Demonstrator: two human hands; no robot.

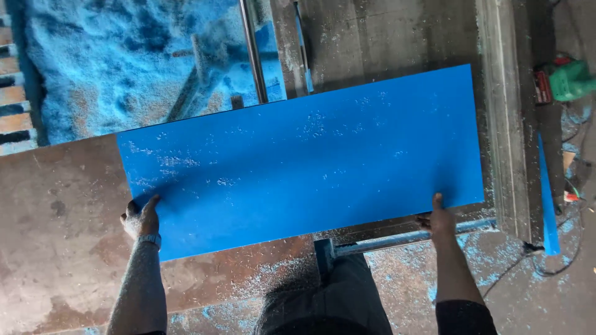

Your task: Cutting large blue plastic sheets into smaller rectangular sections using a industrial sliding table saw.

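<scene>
Workshop bench (62, 248), brown and worn, sawdust all over; blue shavings heaped on the floor at upper left, grey concrete floor below right.

Blue panel (301, 161) lies flat across the bench, speckled with pale dust. Long axis runs left to right in the head view, tilted a little so the right end sits higher in the picture than the left. Right end overhangs the brown top and sits over a grey metal machine bed (503, 111).

Left hand (141, 217) is at the panel's near left corner, thumb laid on the blue face, remaining fingers curled under or against the edge; clamped lightly on the corner, exact finger spread underneath hidden. A watch is on that wrist.

Right hand (439, 220) is at the near long edge close to the right end, one finger pointing up onto the blue face, the others tucked below the edge; grip on the underside cannot be told.

Both hands are on the same near long edge, well apart, so the panel extends away from the fingers toward the far side. Neither hand is nearer; each has an end.

Metal rod (253, 49) stands beyond the far edge. Green power tool (568, 79) rests at the far right, apart from the panel. Narrow blue offcut strip (547, 198) lies just beside the machine bed.
</scene>
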